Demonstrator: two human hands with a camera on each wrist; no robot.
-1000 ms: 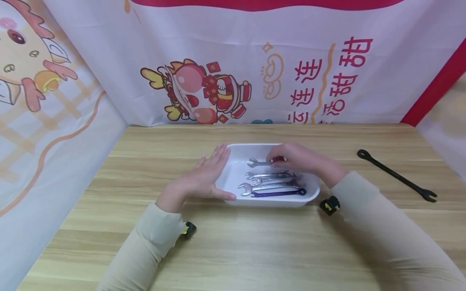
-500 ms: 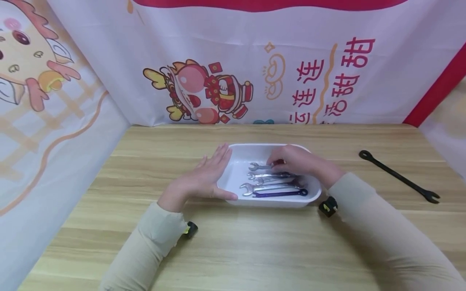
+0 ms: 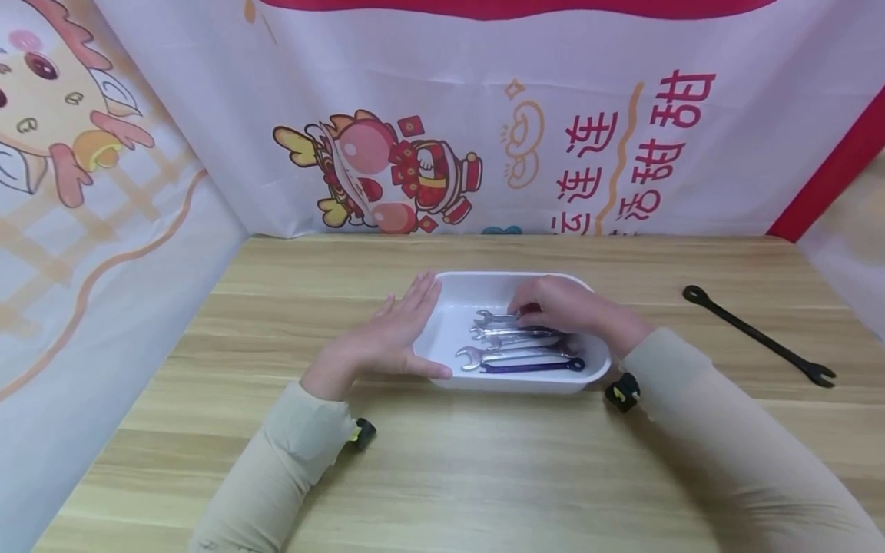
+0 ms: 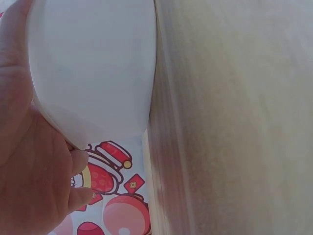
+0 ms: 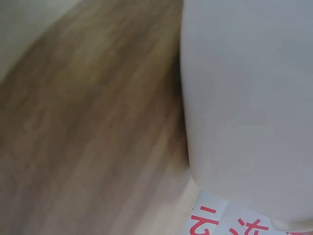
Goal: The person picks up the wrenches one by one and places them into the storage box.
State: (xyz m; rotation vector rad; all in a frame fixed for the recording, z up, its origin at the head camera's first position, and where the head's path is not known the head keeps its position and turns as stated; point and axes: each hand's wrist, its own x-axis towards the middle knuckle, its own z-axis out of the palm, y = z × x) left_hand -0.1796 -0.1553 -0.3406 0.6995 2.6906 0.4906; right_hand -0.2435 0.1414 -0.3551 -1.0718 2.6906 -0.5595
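Note:
In the head view a white tray holds several wrenches. My left hand rests against its left end, fingers stretched out along the rim and thumb at the front corner; the left wrist view shows this hand against the tray wall. Reaching over the right end, my right hand pinches a small silver wrench, the rearmost one. Closer to me lie other silver wrenches and a dark purple wrench, roughly parallel. Only the tray's outer wall fills the right wrist view; that hand is hidden there.
A long black wrench lies slantwise on the wooden table, right of the tray. Printed cloth hangs behind the table's far edge, with more cloth at both sides.
My right hand has shifted the pinched silver wrench slightly toward me, closer to the other wrenches. My left hand stays at the tray's left end.

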